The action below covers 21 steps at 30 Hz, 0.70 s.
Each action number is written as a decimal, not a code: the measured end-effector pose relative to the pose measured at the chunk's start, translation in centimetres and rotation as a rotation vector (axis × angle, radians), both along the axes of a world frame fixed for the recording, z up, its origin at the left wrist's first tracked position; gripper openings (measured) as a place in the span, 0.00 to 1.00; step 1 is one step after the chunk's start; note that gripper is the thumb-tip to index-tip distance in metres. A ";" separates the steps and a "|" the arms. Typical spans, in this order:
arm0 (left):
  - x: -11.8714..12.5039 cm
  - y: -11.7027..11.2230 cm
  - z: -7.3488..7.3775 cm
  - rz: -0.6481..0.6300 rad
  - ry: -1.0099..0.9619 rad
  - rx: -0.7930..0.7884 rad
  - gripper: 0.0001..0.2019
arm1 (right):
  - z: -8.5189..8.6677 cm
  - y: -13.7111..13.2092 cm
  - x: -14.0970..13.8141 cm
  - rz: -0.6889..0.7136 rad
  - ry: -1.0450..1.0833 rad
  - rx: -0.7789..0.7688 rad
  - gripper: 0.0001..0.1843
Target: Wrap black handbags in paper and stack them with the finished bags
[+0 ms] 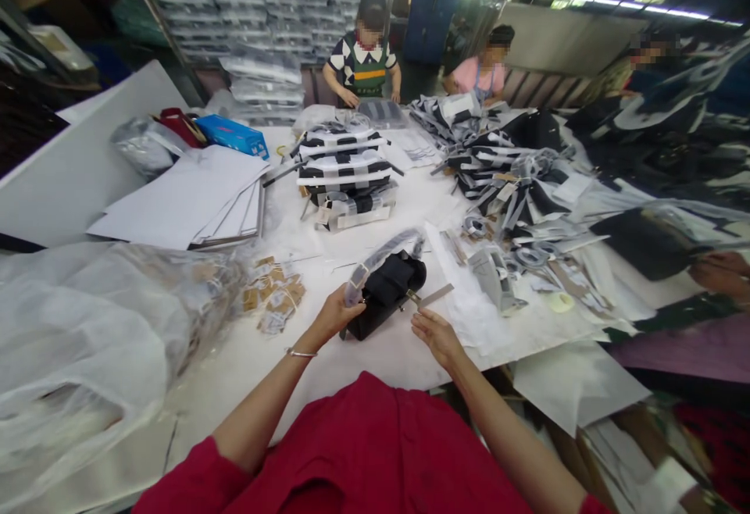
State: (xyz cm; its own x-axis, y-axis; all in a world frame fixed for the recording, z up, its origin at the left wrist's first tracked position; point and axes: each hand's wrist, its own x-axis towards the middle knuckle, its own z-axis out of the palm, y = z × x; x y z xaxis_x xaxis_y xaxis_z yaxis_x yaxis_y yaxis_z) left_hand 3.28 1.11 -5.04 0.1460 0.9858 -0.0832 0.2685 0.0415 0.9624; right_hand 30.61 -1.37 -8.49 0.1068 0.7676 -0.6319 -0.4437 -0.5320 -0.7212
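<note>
A small black handbag (383, 287) with a plastic-wrapped handle sits tilted on the white table in front of me. My left hand (338, 315) grips the bag's left end, near the base of the handle. At the bag's front right, my right hand (434, 334) has its fingertips at the gold-coloured clasp (413, 295) and the lower end of a narrow grey-brown strip (437, 295). The fingers look pinched there, though the exact contact is too small to make out.
Wrapped black bags (345, 170) are stacked ahead, with a messy pile of straps and bags (498, 162) to their right. Brown tags (273, 295), white sheets (181, 194), a blue box (231, 135) and a large plastic bag (87, 342) lie left. Co-workers (369, 61) are across the table; another's hand (720, 272) is right.
</note>
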 end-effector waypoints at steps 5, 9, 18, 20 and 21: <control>-0.2 -0.2 0.0 -0.013 0.115 0.062 0.20 | -0.9 0.6 -1.4 0.090 -0.218 -0.019 0.24; 0.3 -1.3 -0.2 0.019 0.215 0.226 0.30 | -1.8 1.1 -3.2 0.162 -0.299 0.037 0.22; 0.0 -2.8 0.4 0.145 0.464 0.557 0.20 | -1.8 2.7 -5.0 0.063 -0.133 -0.103 0.10; -0.2 -2.3 -0.7 0.183 0.497 0.617 0.18 | -1.9 3.2 -5.5 0.036 -0.162 -0.102 0.08; -0.3 -1.9 -1.3 0.207 0.503 0.619 0.17 | -2.2 3.5 -5.7 0.015 -0.185 -0.100 0.09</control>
